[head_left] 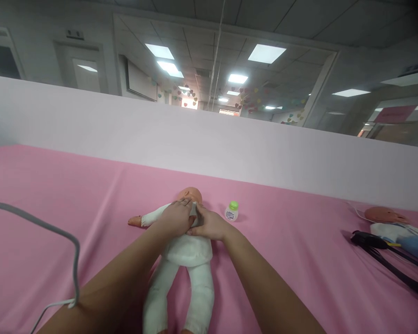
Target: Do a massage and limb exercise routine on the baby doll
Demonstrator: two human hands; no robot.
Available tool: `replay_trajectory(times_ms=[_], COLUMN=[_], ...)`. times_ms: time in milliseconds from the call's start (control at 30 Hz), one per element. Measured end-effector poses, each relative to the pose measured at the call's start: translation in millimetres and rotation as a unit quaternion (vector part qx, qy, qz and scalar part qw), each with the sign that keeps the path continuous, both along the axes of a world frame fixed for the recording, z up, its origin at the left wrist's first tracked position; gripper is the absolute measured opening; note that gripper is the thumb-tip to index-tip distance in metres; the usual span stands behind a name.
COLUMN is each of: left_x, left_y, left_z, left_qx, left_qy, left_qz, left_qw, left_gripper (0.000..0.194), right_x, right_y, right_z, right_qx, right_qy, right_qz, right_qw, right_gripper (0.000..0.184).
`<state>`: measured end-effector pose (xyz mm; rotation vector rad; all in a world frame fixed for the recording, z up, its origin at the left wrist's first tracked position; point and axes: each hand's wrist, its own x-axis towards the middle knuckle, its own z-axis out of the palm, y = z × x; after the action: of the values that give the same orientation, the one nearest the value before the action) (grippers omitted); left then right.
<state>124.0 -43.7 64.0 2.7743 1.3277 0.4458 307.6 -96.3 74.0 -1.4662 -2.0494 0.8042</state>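
A baby doll (191, 194) in white clothes lies on its back on a pink sheet, its head away from me. Both my hands are at the neckline of the doll's white top (188, 250). My left hand (176, 217) covers the upper chest, its fingers bent over the cloth near the neck. Facing it, my right hand (211, 223) has fingers and thumb on the same cloth, which shows between the hands. The fingertips are partly hidden. One doll arm (135, 221) stretches out to the left; the legs (200, 292) point toward me.
Right of the doll stands a small clear bottle with a green cap (231, 211). At the far right lie another doll (385, 215) and a black strap (369, 240). A grey cable (55, 226) curves by my left forearm. A white padded wall (209, 144) borders the pink sheet (282, 246).
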Motion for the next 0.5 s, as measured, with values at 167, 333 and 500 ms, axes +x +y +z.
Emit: replay_trajectory(times_ms=[167, 333, 500], left_x=[0, -1, -8], left_y=[5, 0, -8], left_z=[-15.1, -20.5, -5.7], left_qx=[-0.001, 0.0, -0.009], left_qy=[-0.032, -0.034, -0.067], left_qz=[-0.033, -0.038, 0.034], left_qw=[0.999, 0.999, 0.997], left_gripper=[0.058, 0.057, 0.05], right_x=[-5, -3, 0], right_y=[1, 0, -3], right_z=[-9.1, -21.5, -22.7], right_qx=[-0.013, -0.003, -0.001], right_qy=[-0.006, -0.006, 0.022], right_qz=[0.003, 0.014, -0.004], right_qw=[1.0, 1.0, 1.0], right_gripper=[0.112, 0.113, 0.1])
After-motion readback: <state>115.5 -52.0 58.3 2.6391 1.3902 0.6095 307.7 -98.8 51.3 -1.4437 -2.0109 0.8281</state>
